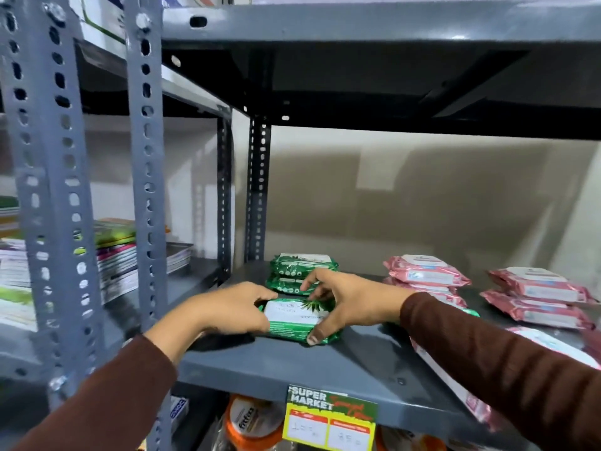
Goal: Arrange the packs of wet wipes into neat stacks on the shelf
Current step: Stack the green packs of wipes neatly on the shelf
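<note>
A green pack of wet wipes (294, 320) lies on the grey shelf (292, 369) near its left end. My left hand (227, 307) grips its left side and my right hand (351, 304) grips its right side, thumb on the front edge. Right behind it stands a stack of two green packs (300, 271) by the back post. Further right sit a stack of pink packs (426, 275) and another pink stack (536, 297). A large pink and white pack (455, 379) lies under my right forearm, mostly hidden. A sliver of another green pack (471, 312) shows behind my right wrist.
An upper shelf (357, 24) hangs low overhead. Perforated grey uprights (143, 190) stand at the left, with stacked books and magazines (117, 255) in the neighbouring bay. A price tag (330, 418) hangs on the shelf's front lip, with orange jars (250, 424) below.
</note>
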